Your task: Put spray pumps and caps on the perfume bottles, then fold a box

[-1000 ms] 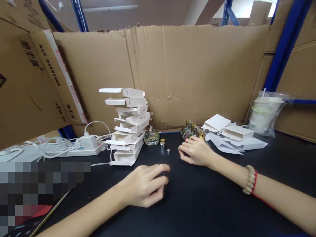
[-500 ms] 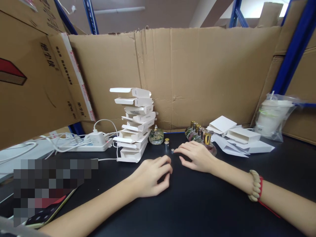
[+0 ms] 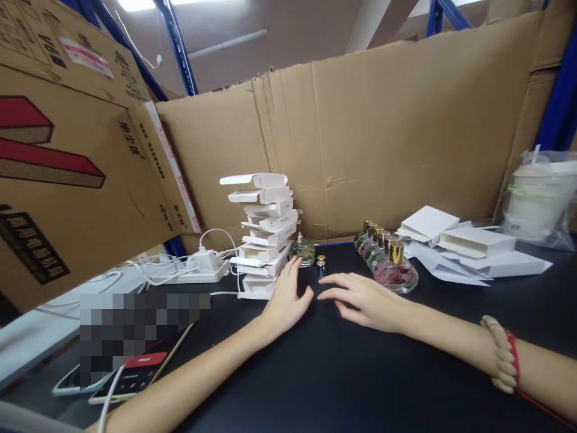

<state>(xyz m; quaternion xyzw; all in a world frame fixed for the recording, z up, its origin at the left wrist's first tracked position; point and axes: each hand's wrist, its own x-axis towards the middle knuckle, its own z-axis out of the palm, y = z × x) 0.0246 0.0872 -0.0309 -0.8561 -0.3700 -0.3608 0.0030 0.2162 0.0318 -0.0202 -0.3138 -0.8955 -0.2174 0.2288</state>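
1. Table [image 3: 360,385]: black, filling the foreground.
2. Stack [image 3: 268,237]: white boxes, left of centre.
3. Left hand [image 3: 286,300]: unclenched, fingers spread, no grip seen; tips by bottle [image 3: 304,254], contact unclear.
4. Right hand [image 3: 367,302]: loose, fingers extended; tips just before silver cap [image 3: 321,268], contact unclear.
5. Bottle row [image 3: 377,255]: beyond right hand, slanting back.
6. Bottle: upright, uncapped, just right of stack.
7. Gold cap [image 3: 321,258]: behind silver cap, near bottle.

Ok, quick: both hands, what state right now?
Left hand: open, close to the glass bottle; contact can't be told.
Right hand: open, near the silver cap, nothing visibly held.
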